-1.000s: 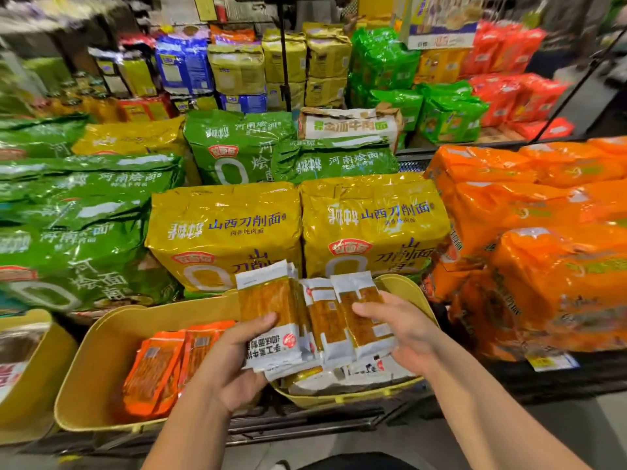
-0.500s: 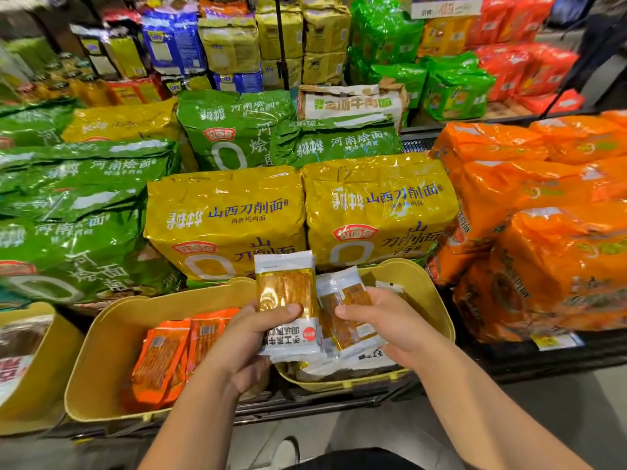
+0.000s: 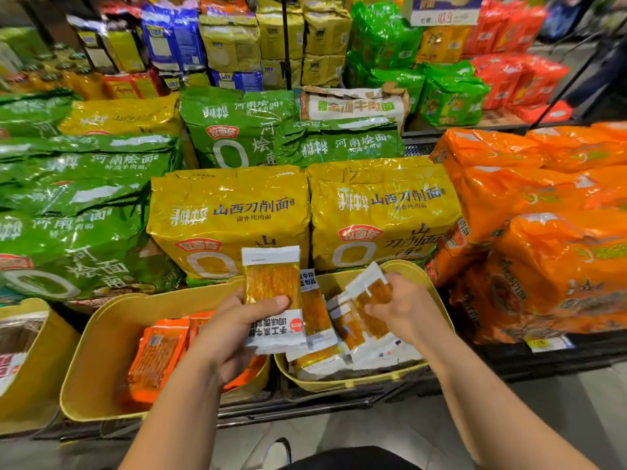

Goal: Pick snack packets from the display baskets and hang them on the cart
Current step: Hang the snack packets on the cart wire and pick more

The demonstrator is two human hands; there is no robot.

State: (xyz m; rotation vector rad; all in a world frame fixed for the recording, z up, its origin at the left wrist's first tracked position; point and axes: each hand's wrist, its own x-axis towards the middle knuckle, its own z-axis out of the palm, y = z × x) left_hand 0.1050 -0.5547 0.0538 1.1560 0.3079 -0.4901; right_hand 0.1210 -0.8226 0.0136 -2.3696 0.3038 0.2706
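Two hands are seen above a row of yellow baskets. A stack (image 3: 271,290) of white-and-amber packets is gripped by the left hand (image 3: 234,330), with the thumb laid across the front packet. The stack is held upright, label end down, over the gap between the middle basket (image 3: 105,337) and the right basket (image 3: 339,386).

Tilted packets (image 3: 368,293) of the same kind are clasped in the curled fingers of the right hand (image 3: 403,310), just above the right basket. Their count cannot be told.

Loose packets (image 3: 322,362) are seen lying in the right basket, beneath both hands. Orange packets (image 3: 156,357) are seen lying in the middle basket, partly covered by the left forearm. A third basket (image 3: 44,361) is cut off at the left edge, and its contents are blurred.

Yellow bags (image 3: 230,205) are stacked directly behind the baskets. Green bags (image 3: 84,232) are piled to their left and orange bags (image 3: 543,266) to their right.
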